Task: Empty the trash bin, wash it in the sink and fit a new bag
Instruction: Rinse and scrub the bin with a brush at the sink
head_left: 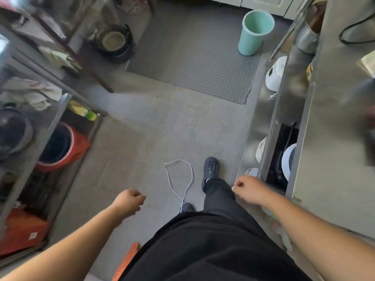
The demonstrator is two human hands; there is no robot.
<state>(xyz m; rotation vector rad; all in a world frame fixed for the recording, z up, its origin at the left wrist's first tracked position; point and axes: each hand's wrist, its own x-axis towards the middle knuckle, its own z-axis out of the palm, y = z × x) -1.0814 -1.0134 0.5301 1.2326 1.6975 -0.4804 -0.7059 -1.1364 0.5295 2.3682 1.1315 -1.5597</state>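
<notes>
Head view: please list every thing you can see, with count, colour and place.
bin: one, mint green, upright on the floor, far right, no bag visible
mat: one, grey, studded, under the bin
cable: one, white, looped above the floor, beside the feet
rack: one, metal, left side, holds pots and cloths
basin: one, red, low on the rack
counter: one, steel, right side
shoes: two, dark grey, one ahead
left hand: loosely closed, holds nothing
right hand: loosely closed, by the counter
</notes>
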